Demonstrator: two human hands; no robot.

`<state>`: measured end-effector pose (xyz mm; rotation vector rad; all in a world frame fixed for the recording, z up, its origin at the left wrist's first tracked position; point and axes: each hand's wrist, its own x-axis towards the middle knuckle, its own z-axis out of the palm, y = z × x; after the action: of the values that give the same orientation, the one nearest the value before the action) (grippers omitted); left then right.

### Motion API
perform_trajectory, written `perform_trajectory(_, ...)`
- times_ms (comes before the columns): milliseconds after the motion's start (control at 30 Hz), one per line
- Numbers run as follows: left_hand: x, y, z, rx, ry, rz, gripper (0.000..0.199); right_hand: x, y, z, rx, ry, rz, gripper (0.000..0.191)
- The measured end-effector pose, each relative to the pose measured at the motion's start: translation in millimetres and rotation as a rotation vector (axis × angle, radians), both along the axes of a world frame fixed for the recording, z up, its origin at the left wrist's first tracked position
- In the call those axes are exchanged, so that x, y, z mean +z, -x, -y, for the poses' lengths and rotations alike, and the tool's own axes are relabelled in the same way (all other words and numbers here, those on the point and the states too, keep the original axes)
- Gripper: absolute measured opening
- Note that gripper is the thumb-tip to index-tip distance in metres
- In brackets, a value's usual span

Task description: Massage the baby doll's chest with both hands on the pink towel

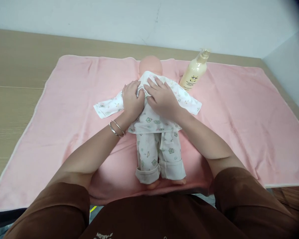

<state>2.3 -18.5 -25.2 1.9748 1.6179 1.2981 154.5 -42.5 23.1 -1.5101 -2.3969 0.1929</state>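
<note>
A baby doll [150, 63] lies on a pink blanket, its bald head pointing away from me and its feet toward me. It wears a white printed top [153, 122] and matching trousers [148, 152] with turned-up cuffs. My left hand [134, 101] rests on the left chest and shoulder of the top, fingers stretched and thumb apart. On the other side of the chest, my right hand [163, 98] lies flat with its fingers spread. The top's sleeves stretch out to both sides. Cloth covers the lower part of the doll's head.
The pink blanket [239, 126] is spread over a wooden surface [17, 83], with some creases. A pale yellow pump bottle [194, 71] stands on it to the right of the doll's head. A white wall [114, 20] rises behind.
</note>
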Motion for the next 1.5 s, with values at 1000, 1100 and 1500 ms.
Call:
perform_trajectory(1000, 14.4, 4.3, -6.6, -0.054, 0.149, -0.135, 0.046, 11.8, -1.2, 9.1, -0.157, -0.01, 0.115, 0.061)
perform_trajectory(1100, 15.4, 4.6, -8.5, -0.038, 0.141, -0.154, 0.039, 19.9, -2.8, 12.9, -0.134, -0.012, 0.137, 0.05)
perform_trajectory(1500, 16.9, 4.3, -4.8, -0.1, 0.125, -0.202, 0.027, 5.3, -13.0, -8.3, -0.206, -0.008, -0.02, 0.059)
